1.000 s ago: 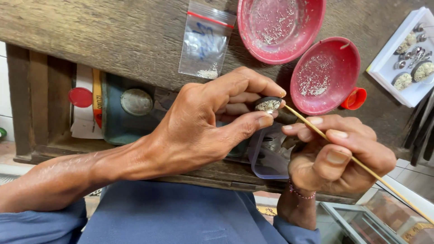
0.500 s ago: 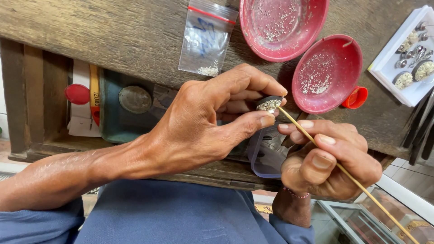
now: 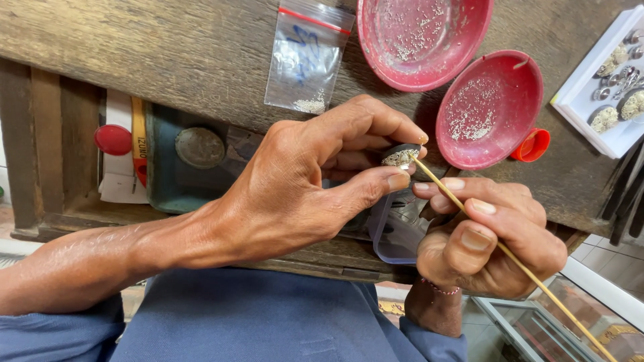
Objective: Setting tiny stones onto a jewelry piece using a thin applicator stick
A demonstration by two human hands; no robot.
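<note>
My left hand (image 3: 302,191) pinches a small dark jewellery piece (image 3: 401,155), its top crusted with tiny pale stones, between thumb and forefinger. My right hand (image 3: 493,234) grips a thin wooden stick (image 3: 516,261) like a pen, and the stick's tip touches the piece's right edge. Both hands hover over the front edge of a worn wooden workbench (image 3: 168,40). Just beyond them sit two red dishes, one large (image 3: 422,37) and one smaller (image 3: 490,110), each sprinkled with tiny pale stones.
A clear zip bag (image 3: 308,57) with a few stones lies on the bench. A white tray (image 3: 604,100) with jewellery pieces sits at the right. An open drawer below holds a teal tin (image 3: 181,164), a red cap (image 3: 113,139) and a clear plastic box (image 3: 396,231).
The hands stay almost still. My right hand has shifted slightly with the stick, whose tip remains at the piece.
</note>
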